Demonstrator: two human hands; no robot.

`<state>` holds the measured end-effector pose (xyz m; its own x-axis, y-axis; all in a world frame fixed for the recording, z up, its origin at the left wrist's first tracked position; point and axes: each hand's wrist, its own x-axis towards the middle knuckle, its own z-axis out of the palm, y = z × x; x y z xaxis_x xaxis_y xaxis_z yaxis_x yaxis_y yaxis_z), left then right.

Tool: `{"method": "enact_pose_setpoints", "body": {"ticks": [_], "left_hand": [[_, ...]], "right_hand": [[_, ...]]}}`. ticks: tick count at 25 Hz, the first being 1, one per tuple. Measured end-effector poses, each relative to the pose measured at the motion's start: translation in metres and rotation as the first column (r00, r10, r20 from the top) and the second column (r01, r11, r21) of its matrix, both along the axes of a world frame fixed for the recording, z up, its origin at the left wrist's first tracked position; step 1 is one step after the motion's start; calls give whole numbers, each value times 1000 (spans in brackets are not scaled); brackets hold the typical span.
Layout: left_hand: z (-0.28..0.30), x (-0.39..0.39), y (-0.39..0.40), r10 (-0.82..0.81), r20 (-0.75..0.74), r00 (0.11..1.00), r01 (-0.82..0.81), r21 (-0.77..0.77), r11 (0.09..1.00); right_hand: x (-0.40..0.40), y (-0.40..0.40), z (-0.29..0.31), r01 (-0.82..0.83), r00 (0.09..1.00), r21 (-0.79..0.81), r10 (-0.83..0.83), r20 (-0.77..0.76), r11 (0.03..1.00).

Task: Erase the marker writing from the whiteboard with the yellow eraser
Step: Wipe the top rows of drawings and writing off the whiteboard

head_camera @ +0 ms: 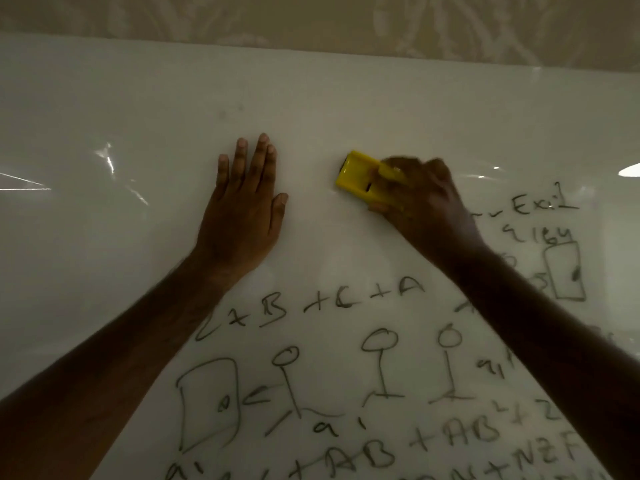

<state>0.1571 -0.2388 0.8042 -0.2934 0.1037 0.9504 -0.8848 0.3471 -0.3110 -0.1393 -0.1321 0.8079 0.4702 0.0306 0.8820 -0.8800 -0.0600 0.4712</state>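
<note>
The whiteboard [104, 98] fills most of the view. Dark marker writing [311, 303] of letters, plus signs and stick shapes covers its lower and right parts; the upper left is blank. My right hand [426, 199] grips the yellow eraser [360, 174] and holds it against the board just above the writing. The hand looks blurred. My left hand [242, 209] lies flat on the board with fingers straight, a short way left of the eraser, holding nothing.
A patterned beige wall [311, 19] runs above the board's top edge. More writing, "Ex" [540, 202] and a drawn rectangle [568, 271], sits at the right, partly behind my right forearm. Light glare streaks mark the board's left side.
</note>
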Motion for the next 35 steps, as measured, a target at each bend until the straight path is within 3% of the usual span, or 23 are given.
{"method": "enact_pose_setpoints", "body": {"ticks": [6,10,14,21,24,28,35], "left_hand": [[-8,-5,3,-14,-12,1000,14,9,1000],[-8,-14,6,-14,-8,1000,15,29,999],[-3,-37,10,-15,29,999,15,12,1000],[-4,-46,10,-3,35,999,3,-5,1000],[-5,-47,10,-5,35,999,4,15,1000],[-2,-65,17,-36,31,999,35,28,999],[-3,-73,17,-18,36,999,18,5,1000]], "right_hand": [[-32,30,-72,33,993,44,-28,-115,998],[-65,36,-26,29,1000,19,-29,2,999],[-47,26,4,-25,995,9,24,99,1000],[-82,43,-74,32,997,55,-28,-74,998],[-113,49,-50,29,999,35,-29,24,999],[-93,37,-6,6,985,35,-12,170,999],[-92,42,-87,-9,1000,37,8,29,999]]}}
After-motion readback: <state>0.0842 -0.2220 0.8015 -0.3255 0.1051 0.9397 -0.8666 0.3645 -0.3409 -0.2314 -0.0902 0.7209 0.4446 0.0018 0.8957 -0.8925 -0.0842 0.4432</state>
